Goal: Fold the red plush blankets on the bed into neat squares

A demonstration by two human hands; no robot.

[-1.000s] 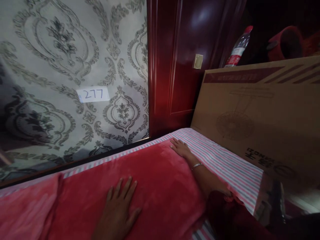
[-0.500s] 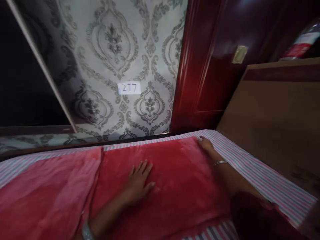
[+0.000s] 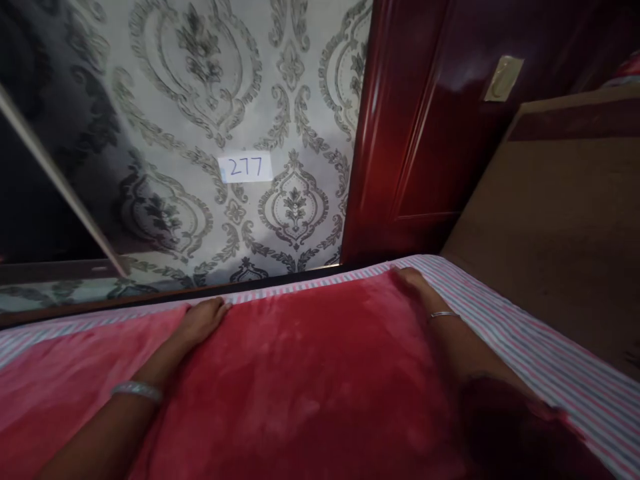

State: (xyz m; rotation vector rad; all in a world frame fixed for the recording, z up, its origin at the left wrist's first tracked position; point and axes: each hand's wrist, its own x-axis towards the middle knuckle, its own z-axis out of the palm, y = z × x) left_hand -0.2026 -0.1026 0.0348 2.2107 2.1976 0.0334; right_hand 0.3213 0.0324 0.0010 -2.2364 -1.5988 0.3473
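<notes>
A plush red blanket, folded into a flat rectangle, lies across a striped sheet. My left hand is at its far left corner, fingers bent over the edge, gripping the cloth near the fold line. At the far right corner, my right hand holds the edge; its fingertips are partly hidden by the fabric. Left of my left forearm spreads a lighter pinkish-red part of plush cloth, and whether it joins the folded part cannot be made out.
Behind the bed is a patterned wall with a paper label reading 277. A dark red wooden panel with a switch stands beside it. A large cardboard box is on the right, a dark screen on the left.
My left hand has gone from lying flat and spread on the middle of the blanket to its far left corner, closing on the edge. My right hand stays at the right corner.
</notes>
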